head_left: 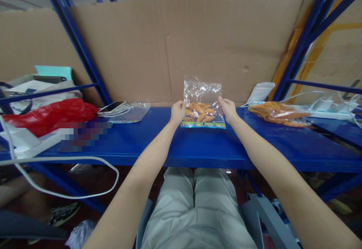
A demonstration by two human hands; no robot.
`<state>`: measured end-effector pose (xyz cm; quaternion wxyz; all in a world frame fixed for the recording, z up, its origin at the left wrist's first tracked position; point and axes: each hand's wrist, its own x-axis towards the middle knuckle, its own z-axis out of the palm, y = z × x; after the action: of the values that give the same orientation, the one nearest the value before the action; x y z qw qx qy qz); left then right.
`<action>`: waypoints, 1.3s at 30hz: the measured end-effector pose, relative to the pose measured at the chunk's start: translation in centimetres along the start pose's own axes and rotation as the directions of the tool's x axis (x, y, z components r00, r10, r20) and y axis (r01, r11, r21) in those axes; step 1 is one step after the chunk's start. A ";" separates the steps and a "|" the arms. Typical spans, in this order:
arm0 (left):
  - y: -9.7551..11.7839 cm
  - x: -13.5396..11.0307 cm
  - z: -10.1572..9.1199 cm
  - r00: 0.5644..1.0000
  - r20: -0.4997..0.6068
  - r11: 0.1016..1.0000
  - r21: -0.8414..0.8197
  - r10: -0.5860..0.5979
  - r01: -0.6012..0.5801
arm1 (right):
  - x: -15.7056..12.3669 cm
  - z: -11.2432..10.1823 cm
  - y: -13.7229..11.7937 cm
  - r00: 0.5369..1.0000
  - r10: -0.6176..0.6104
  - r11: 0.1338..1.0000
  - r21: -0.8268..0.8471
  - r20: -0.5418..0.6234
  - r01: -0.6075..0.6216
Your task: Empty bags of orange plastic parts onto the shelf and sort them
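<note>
A clear plastic bag (202, 90) with orange snack pieces in its lower half stands upright on the blue shelf (198, 147), leaning near the cardboard backing. A patterned strip runs along its bottom edge. My left hand (178, 112) grips the bag's left edge with closed fingers. My right hand (227, 110) pinches its right edge. Both forearms stretch forward over the shelf.
A second bag of orange snacks (278, 114) lies at the right, beside a white pouch (261, 91) and white cables (330, 103). On the left lie a phone (111, 106), an empty clear bag (132, 112), a red bag (51, 115) and a white cable (70, 194). Blue rack posts (76, 37) flank the cardboard wall (181, 41).
</note>
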<state>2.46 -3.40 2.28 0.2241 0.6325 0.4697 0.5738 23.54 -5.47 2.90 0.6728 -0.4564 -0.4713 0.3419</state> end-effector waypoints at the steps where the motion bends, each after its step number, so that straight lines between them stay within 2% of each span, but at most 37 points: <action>1: -0.1 0.1 -0.1 1.000 -0.019 0.999 0.031 0.014 -0.013 | -0.1 0.1 0.1 1.000 0.008 1.000 -0.010 0.027 -0.008; 5: -0.3 0.3 -0.4 0.997 -0.034 0.989 0.134 0.072 -0.067 | -0.5 0.6 0.1 0.999 -0.006 0.999 -0.038 0.031 0.007; 12: -0.7 0.7 -0.5 0.993 -0.096 0.994 0.097 0.063 -0.053 | 0.3 0.2 0.5 0.991 -0.133 0.987 -0.096 -0.014 0.131; 15: -0.7 0.6 -0.4 1.000 0.014 1.000 0.014 -0.012 0.012 | 0.7 -0.4 0.5 0.982 -0.171 0.983 -0.076 -0.083 0.165; 18: -0.3 0.1 -0.2 0.978 0.182 0.994 -0.017 -0.099 0.103 | 1.0 -0.8 0.2 0.977 -0.168 0.985 -0.074 -0.131 0.159; 20: 0.1 -0.3 0.0 0.968 0.237 0.997 -0.002 -0.078 0.081 | 1.1 -1.1 0.0 0.974 -0.168 0.984 -0.083 -0.152 0.157; 22: 0.3 -0.5 0.0 0.969 0.247 1.000 0.002 -0.012 0.012 | 1.1 -1.1 -0.1 0.972 -0.175 0.983 -0.088 -0.155 0.163; 26: 0.4 -0.2 -0.1 0.980 0.187 0.996 0.032 0.073 -0.081 | 0.8 -1.1 -0.3 0.970 -0.193 0.979 -0.102 -0.149 0.179; 30: 0.0 0.1 -0.2 0.986 0.146 0.991 0.093 0.080 -0.094 | 0.6 -1.1 -0.3 0.972 -0.188 0.977 -0.130 -0.138 0.171; 34: -0.2 0.2 -0.2 0.990 0.096 0.992 0.071 0.099 -0.106 | 0.6 -1.1 -0.3 0.965 -0.215 0.974 -0.102 -0.152 0.201; 36: -0.1 0.2 -0.3 0.990 0.041 0.990 0.045 0.134 -0.136 | 0.6 -0.9 -0.4 0.973 -0.182 0.983 -0.052 -0.141 0.177; 39: 0.1 0.3 -0.3 0.986 -0.037 0.986 0.024 0.163 -0.162 | 0.3 -0.5 -0.5 0.991 -0.118 0.993 -0.015 -0.058 0.118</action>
<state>2.13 -3.28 2.55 0.1607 0.6597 0.4267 0.5973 24.11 -5.54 3.36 0.7027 -0.4415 -0.4795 0.2852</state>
